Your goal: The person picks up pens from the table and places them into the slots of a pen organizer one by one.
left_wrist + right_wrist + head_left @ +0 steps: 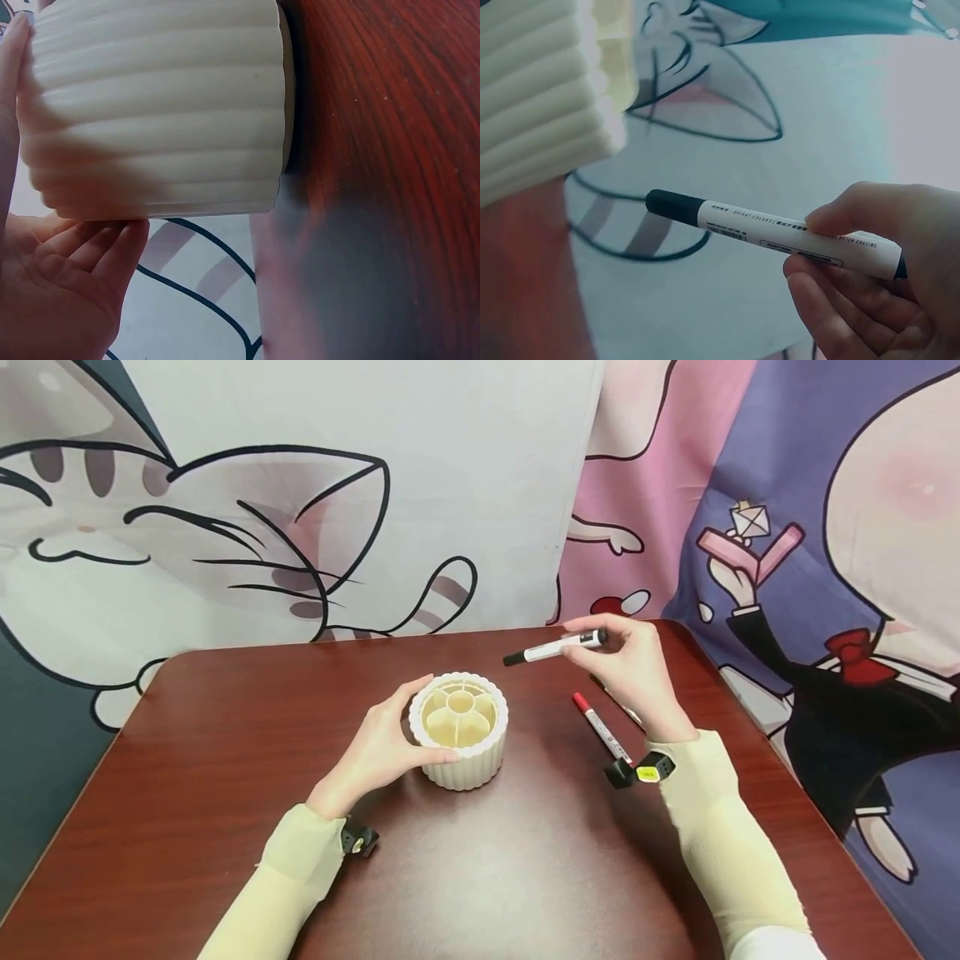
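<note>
A cream, ribbed round pen holder (pixel 467 768) stands upright on the table, its inside divided into several compartments around a round middle one. My left hand (pixel 381 745) grips it from the left, thumb at the near side of the rim and fingers on the far side. In my right hand (pixel 632 667), thumb and fingers pinch a white marker (pixel 780 241) with black ends. The marker is held in the air to the right of the holder, above rim height, its black cap pointing left toward it. All the compartments that show look empty.
A red-capped marker (pixel 602 728) lies on the dark red-brown table (pixel 225 793) below my right hand. Beside it, another pen (pixel 628 712) is partly hidden by that hand. A cartoon-printed cloth (pixel 480 485) hangs behind the far table edge.
</note>
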Motion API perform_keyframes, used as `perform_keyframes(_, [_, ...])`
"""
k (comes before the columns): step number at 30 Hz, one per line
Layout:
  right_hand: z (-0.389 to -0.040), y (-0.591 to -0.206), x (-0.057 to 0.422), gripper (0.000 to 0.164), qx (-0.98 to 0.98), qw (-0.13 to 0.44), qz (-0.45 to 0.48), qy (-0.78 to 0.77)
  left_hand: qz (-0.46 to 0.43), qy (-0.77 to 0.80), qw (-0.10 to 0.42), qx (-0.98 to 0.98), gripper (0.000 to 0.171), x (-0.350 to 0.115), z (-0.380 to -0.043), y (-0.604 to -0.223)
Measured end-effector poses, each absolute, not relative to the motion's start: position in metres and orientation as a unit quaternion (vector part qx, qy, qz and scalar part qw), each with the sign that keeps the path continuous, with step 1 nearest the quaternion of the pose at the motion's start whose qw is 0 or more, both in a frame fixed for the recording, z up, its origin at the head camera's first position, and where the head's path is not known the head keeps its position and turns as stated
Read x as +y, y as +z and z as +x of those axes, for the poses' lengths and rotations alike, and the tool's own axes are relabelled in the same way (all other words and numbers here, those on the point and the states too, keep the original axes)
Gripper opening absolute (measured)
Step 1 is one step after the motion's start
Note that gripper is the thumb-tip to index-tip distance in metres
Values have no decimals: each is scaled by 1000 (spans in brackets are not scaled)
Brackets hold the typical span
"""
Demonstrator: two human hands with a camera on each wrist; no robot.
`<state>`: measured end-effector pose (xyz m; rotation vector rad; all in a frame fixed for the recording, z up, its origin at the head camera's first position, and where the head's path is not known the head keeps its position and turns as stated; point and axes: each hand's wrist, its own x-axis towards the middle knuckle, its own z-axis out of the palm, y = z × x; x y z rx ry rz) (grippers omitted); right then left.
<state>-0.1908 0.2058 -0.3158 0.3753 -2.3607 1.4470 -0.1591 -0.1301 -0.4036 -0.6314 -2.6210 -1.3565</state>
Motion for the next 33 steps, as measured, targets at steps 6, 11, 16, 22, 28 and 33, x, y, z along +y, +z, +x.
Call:
perform_keyframes(6, [-196,-290,187,26,-802,155,139,560,-212,-448,66,-866,109,-130,-159,-403])
perform_keyframes(11, [-194,-266,169,24,-783,144,157,585,-215,-448,70,-865,109,-129,-160,-404])
perform_keyframes(16, [-201,-263,158,24,-778,139,181,585,-218,-447,74,-865,109,-130,-160,-404])
perform_keyframes(22, [-205,-272,151,21,-794,116,205,560,-220,-445,75,-865,110,-130,-160,-403])
perform_keyframes(28, [-204,-288,146,18,-810,63,214,543,-219,-442,71,-867,110,-130,-160,-403])
perform_keyframes(33, [-205,-301,141,17,-827,46,229,511,-216,-444,67,-867,109,-130,-160,-402])
